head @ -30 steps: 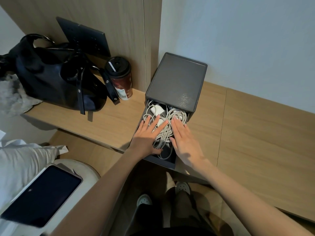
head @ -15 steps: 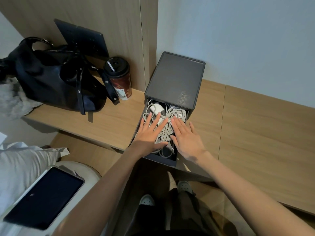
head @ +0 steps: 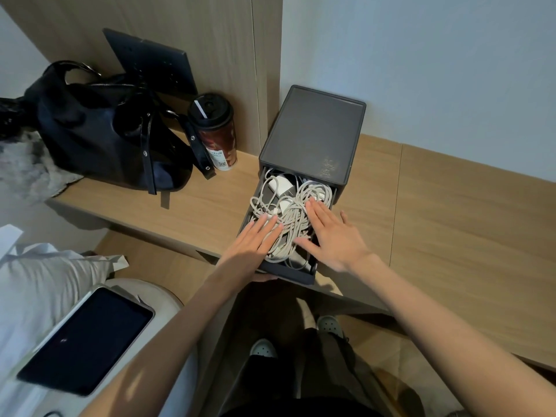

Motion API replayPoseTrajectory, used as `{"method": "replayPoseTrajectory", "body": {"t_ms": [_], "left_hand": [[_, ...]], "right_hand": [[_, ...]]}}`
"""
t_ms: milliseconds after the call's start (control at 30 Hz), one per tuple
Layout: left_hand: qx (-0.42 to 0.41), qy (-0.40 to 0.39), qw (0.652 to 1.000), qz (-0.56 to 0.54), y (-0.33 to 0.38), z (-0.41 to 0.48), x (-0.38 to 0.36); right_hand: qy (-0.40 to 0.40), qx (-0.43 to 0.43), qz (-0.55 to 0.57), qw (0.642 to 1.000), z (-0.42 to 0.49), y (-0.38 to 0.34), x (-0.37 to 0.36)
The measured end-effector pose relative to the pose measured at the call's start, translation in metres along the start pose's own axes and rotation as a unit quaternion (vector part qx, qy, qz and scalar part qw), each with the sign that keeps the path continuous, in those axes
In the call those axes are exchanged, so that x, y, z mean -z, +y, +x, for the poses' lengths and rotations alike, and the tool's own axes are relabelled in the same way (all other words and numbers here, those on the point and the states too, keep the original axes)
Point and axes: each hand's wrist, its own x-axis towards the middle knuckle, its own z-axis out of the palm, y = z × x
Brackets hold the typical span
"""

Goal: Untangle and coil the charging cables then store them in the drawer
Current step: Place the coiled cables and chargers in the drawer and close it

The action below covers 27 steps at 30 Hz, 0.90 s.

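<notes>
The drawer (head: 296,273) stands pulled out from a dark box (head: 313,133) on a wooden shelf (head: 451,221). The white cables (head: 296,216) lie inside it in a loose, tangled pile, with a white adapter (head: 281,185) near the back. Left hand (head: 251,245): flat, fingers extended, resting on the left side of the pile. Right hand (head: 332,236): flat, fingers spread, resting on the right side. Neither hand grips anything. A cup (head: 216,130) and a black bag (head: 102,130) stand left of the box
</notes>
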Motion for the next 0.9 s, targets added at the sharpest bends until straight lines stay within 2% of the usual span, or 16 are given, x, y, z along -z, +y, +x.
{"method": "replayPoseTrajectory", "body": {"t_ms": [167,400,500,567,633,900], "left_hand": [[-0.006,0.009,0.999,0.053,-0.003,0.006,0.007],[0.0,-0.058,0.995,0.079,-0.01,0.011,0.006],[0.025,-0.076,0.996,0.05,-0.008,0.011,0.009],[0.021,-0.077,0.997,-0.008,-0.004,0.015,0.016],[0.025,-0.111,0.992,-0.058,-0.004,0.022,0.022],[0.019,-0.119,0.992,-0.046,-0.008,0.026,0.025]], "right_hand": [[-0.058,0.02,-0.001,0.998,0.001,0.003,0.008],[-0.096,0.027,-0.048,0.994,-0.01,-0.013,0.0],[-0.103,0.023,-0.062,0.993,-0.009,-0.016,0.006],[-0.094,0.021,-0.062,0.993,-0.009,-0.015,0.011],[-0.08,0.018,-0.062,0.995,-0.007,-0.013,0.014],[-0.069,0.026,-0.084,0.994,-0.005,-0.01,0.015]]}}
